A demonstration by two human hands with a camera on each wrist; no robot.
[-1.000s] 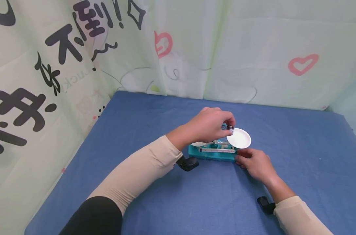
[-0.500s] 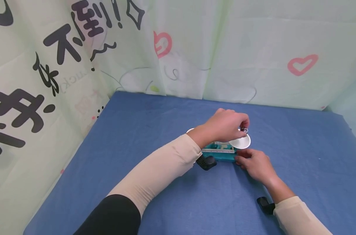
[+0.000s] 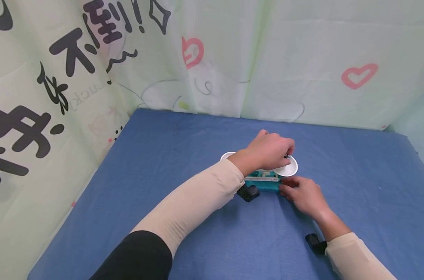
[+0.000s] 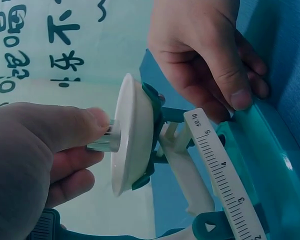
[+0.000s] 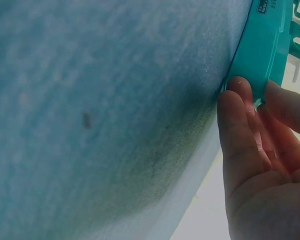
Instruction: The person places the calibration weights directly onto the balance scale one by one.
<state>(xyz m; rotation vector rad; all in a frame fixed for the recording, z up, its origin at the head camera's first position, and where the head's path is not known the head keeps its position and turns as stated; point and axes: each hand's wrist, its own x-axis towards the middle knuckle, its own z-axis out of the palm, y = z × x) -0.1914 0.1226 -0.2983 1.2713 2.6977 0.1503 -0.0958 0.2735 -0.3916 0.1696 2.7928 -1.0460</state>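
A teal balance scale stands on the table, with a white pan at each end and a graduated beam along its front. My left hand reaches across it and pinches a shiny metal cylinder weight at the right pan. In the left wrist view the weight's end is right at the pan's face; whether it bears on the pan I cannot tell. My right hand grips the right end of the base between thumb and fingers. My left forearm hides part of the left pan.
A blue cloth covers the table. Behind and to the left hangs a pale curtain with black lettering and pink hearts. Black wrist cameras sit by both sleeves, the left one close in front of the base.
My left hand has moved right with the weight, from above the scale's middle to the right pan, then dipped slightly. The right hand keeps its place on the base.
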